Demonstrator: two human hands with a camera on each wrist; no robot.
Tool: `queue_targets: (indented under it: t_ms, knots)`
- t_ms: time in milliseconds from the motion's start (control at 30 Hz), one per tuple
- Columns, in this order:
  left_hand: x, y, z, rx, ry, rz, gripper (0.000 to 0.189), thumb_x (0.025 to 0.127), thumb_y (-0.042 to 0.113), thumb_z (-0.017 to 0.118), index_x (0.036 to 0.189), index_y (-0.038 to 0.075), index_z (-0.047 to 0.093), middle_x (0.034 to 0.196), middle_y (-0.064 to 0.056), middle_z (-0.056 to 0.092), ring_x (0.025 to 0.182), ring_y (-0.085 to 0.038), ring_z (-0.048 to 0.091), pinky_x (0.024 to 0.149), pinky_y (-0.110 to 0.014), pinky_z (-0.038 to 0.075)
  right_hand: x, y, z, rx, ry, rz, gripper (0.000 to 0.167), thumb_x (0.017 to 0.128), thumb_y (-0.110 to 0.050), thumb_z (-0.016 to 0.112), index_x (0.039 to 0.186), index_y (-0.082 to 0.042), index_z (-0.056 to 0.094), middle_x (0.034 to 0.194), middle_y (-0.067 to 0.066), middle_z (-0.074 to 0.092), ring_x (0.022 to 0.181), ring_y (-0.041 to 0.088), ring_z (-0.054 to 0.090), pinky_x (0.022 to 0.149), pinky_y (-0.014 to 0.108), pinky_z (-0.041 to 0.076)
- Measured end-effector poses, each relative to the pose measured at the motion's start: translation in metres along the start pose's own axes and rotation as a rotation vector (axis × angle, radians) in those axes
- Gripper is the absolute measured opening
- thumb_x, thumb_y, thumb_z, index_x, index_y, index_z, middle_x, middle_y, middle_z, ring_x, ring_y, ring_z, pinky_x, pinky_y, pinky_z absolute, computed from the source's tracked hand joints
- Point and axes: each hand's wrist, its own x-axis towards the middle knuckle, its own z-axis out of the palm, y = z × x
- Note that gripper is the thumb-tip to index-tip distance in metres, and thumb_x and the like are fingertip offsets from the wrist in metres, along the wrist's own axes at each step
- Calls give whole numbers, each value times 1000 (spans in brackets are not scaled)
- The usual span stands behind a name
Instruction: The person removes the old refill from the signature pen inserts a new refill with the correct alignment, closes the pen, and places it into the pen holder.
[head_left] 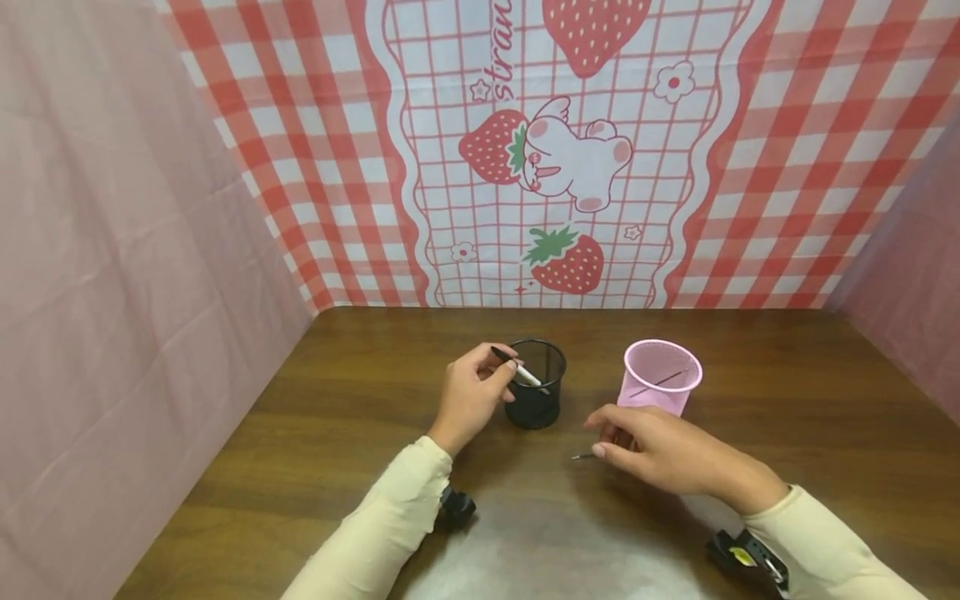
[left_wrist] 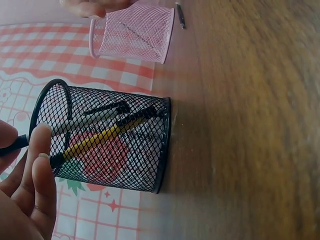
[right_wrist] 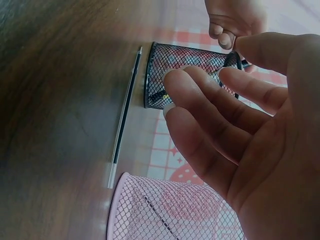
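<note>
My left hand (head_left: 474, 392) pinches a white pen with a black end (head_left: 528, 377) between thumb and fingers. The pen's white barrel slants down inside the black mesh pen cup (head_left: 534, 417). Through the mesh in the left wrist view, a yellow pen with black ends (left_wrist: 95, 142) leans in the same cup. My right hand (head_left: 667, 450) hovers with loosely bent fingers in front of the pink mesh cup (right_wrist: 175, 210), holding nothing. Below it, a slim pen refill with dark ink (right_wrist: 125, 115) lies on the table, apart from the fingers in the right wrist view.
A thin dark stick, perhaps another refill (head_left: 663, 382), leans inside the pink cup. Both cups stand toward the back of the brown wooden table (head_left: 360, 400). Behind rises a red-and-white strawberry cloth (head_left: 480, 225), with pink cloth (head_left: 135, 292) along the sides.
</note>
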Motion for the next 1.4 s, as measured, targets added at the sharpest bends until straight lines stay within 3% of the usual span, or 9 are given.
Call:
queue_targets:
  t_ms: [200, 433, 600, 800, 1133, 1400]
  knots:
    - [1, 1, 2, 78, -29, 24, 8, 93, 9, 69, 100, 7, 73, 89, -5, 75, 54, -22, 65, 50, -25, 49, 0, -1, 0, 0, -5, -2, 21, 99, -23, 66, 116, -11, 64, 86, -18, 60, 78, -1, 57, 67, 27, 51]
    - [3, -1, 7, 146, -84, 67, 12, 92, 6, 63, 102, 6, 71, 93, -8, 74, 52, -14, 62, 49, -28, 51, 0, -1, 0, 6, -12, -4, 22, 99, -23, 66, 115, -9, 65, 86, -18, 60, 78, -1, 57, 67, 27, 51]
    - [3, -1, 6, 178, -100, 79, 13, 91, 4, 61, 101, 6, 69, 90, -3, 74, 50, -11, 60, 48, -29, 52, 0, 0, 0, 6, -11, -6, 21, 99, -24, 66, 115, -9, 65, 86, -18, 60, 78, -1, 57, 68, 28, 51]
    - [4, 0, 6, 187, -128, 94, 13, 92, 2, 62, 105, 3, 63, 91, -9, 75, 48, -10, 58, 46, -29, 52, 1, -1, -2, -2, -17, 4, 21, 99, -24, 65, 114, -10, 65, 86, -18, 60, 78, -1, 58, 69, 29, 52]
    - [2, 1, 6, 264, -123, 105, 10, 97, 12, 60, 103, 9, 67, 91, 1, 75, 48, -6, 59, 46, -27, 49, 0, 0, 0, -2, -13, -2, 21, 99, -24, 66, 113, -10, 65, 85, -19, 60, 76, -2, 56, 66, 27, 51]
    - [4, 2, 1, 283, -114, 148, 16, 99, 19, 62, 102, 9, 73, 76, 0, 69, 47, -4, 57, 45, -26, 47, 0, 0, -1, 7, -12, 6, 20, 99, -24, 66, 114, -11, 65, 85, -19, 61, 77, -1, 58, 67, 26, 51]
